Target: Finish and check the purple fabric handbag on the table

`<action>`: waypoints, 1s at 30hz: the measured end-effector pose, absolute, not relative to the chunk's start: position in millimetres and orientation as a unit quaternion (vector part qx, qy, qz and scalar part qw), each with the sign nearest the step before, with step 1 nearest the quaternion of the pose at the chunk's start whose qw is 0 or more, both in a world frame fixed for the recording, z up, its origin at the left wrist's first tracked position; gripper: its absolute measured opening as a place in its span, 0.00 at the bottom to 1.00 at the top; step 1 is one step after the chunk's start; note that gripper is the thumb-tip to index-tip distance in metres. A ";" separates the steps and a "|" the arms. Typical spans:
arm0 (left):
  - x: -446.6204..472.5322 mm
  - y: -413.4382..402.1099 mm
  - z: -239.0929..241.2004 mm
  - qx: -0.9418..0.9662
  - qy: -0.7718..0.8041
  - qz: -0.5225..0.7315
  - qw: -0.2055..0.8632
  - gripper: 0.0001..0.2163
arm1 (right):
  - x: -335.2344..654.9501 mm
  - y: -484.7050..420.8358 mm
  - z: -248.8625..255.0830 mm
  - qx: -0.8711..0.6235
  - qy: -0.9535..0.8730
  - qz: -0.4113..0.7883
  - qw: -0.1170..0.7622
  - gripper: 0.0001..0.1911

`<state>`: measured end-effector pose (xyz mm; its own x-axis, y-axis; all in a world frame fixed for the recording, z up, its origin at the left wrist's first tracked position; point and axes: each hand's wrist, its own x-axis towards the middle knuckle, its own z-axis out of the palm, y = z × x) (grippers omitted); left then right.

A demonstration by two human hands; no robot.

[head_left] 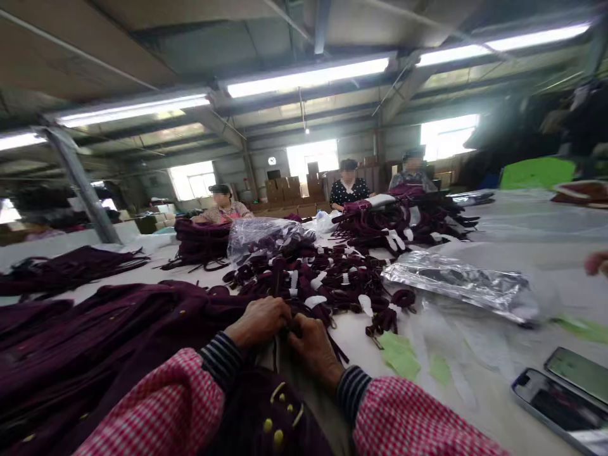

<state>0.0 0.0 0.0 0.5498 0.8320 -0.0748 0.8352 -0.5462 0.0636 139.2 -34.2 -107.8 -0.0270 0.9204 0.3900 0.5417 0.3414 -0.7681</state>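
Note:
My left hand (259, 322) and my right hand (314, 345) meet at the near edge of a white table (494, 405), both closed in a pinch on a dark maroon strap (289, 326) that runs from a heap of rolled maroon belts (323, 275) with white tags. Below my wrists lies a maroon garment with gold buttons (273, 424). More maroon garments (85, 342) are piled to my left. My sleeves are red-and-white check over striped cuffs.
Clear plastic bags (456, 285) lie to the right, with green paper slips (401, 358) and two phones (565, 396) near the right edge. Three other people (349, 187) sit across the table behind further maroon stacks (394, 221). Cardboard boxes line the back wall.

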 end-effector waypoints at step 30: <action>0.5 2.5 -11.6 0.861 0.502 0.042 0.071 0.10 | 138.9 -33.8 -109.6 -0.582 -0.673 0.164 0.425 0.01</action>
<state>0.5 2.5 -11.6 0.4924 0.8704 0.0018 0.8585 -0.4860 0.1639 138.9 -33.8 -109.6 0.0400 0.9236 0.3812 0.6441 0.2678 -0.7165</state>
